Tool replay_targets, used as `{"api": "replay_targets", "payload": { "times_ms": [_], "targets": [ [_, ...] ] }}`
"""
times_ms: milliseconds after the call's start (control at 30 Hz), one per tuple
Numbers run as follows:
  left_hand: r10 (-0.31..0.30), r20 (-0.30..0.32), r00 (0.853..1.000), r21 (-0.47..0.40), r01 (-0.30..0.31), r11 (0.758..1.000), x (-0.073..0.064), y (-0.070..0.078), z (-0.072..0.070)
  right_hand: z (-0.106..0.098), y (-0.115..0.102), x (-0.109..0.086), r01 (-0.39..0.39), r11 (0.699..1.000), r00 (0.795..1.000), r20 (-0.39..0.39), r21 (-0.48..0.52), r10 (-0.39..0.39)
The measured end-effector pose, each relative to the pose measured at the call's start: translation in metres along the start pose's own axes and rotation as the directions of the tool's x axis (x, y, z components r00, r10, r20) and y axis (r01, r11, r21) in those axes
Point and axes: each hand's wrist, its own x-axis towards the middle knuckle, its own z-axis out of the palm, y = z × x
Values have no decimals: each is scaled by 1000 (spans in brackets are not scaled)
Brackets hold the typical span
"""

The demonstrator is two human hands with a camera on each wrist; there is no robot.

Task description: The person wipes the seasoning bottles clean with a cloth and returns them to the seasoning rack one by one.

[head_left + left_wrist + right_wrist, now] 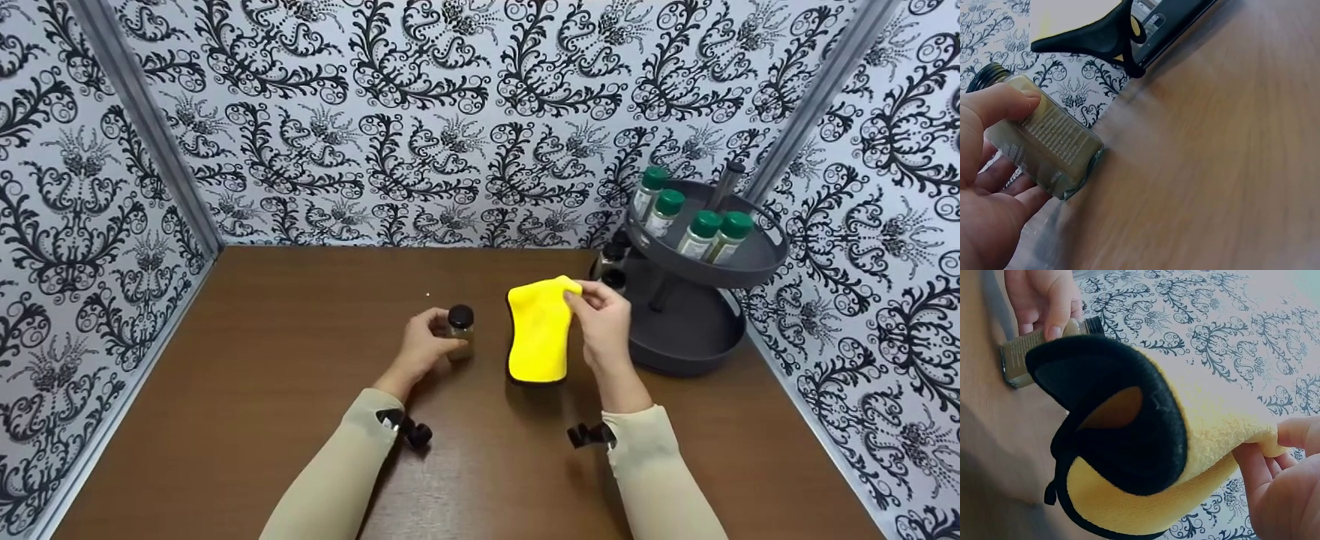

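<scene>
My left hand (pixel 421 346) grips a small glass jar (pixel 461 330) with a black lid, thumb on one side and fingers behind. Lines of pale print cover the jar (pixel 1055 138) in the left wrist view, and its contents look brownish. Whether its base touches the table cannot be told. To its right, my right hand (pixel 609 324) pinches a yellow cloth (pixel 538 330) by its upper right corner. The cloth hangs down, apart from the jar. Black edging and a dark underside show on the folded cloth (pixel 1207 433) in the right wrist view.
At the right of the brown table (pixel 300 300) stands a dark two-tier round rack (pixel 686 352). Several green-capped jars (pixel 701 234) sit on its upper tier. Black-lidded jars (pixel 611 259) stand by its left side. Patterned walls (pixel 420 112) enclose the back and sides.
</scene>
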Motion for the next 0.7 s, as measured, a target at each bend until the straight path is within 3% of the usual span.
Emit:
{"api": "replay_targets", "payload": {
  "times_ms": [267,367,500,567,700],
  "targets": [
    [16,3,1000,60,-16,998,-2,3,1,0,1,0,3,1000,1000,-1,6,-3],
    [4,-54,999,180,6,984,-6,8,8,0,2,0,7,1000,1000,1,15,-7],
    [-18,-161,987,343,73,937,-10,16,21,0,4,0,12,1000,1000,11,24,-12],
    [-18,-201,980,380,95,920,-13,19,26,0,4,0,11,1000,1000,16,15,-11],
    [15,-254,967,402,91,911,-17,22,31,0,3,0,12,1000,1000,21,-4,-11]
  ]
}}
